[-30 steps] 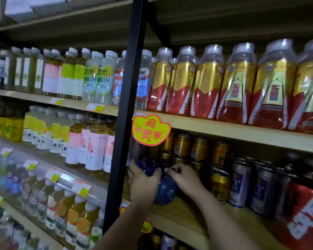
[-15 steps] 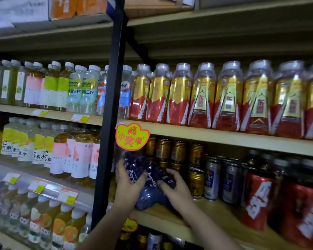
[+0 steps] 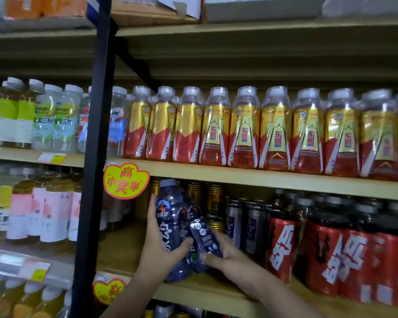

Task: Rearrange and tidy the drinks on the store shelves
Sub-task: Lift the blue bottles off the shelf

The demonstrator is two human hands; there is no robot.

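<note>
A cluster of dark blue drink bottles (image 3: pixel 170 222) stands upright on the wooden middle shelf (image 3: pixel 207 288), just right of the black upright. My left hand (image 3: pixel 157 245) grips the left bottle, thumb across its front. My right hand (image 3: pixel 220 252) grips the right blue bottle (image 3: pixel 203 237), which leans left against the others. The bottles' lower parts are hidden by my hands.
Gold cans (image 3: pixel 214 198) and silver cans (image 3: pixel 253 226) stand behind and right of the blue bottles, then red-labelled dark bottles (image 3: pixel 345 258). Red-and-gold bottles (image 3: pixel 244 131) fill the shelf above. A yellow promo tag (image 3: pixel 125 181) hangs by the black shelf post (image 3: pixel 94 180).
The blue bottles have gone from lying low between my hands to standing upright, raised by both hands. The view has tilted up and closer.
</note>
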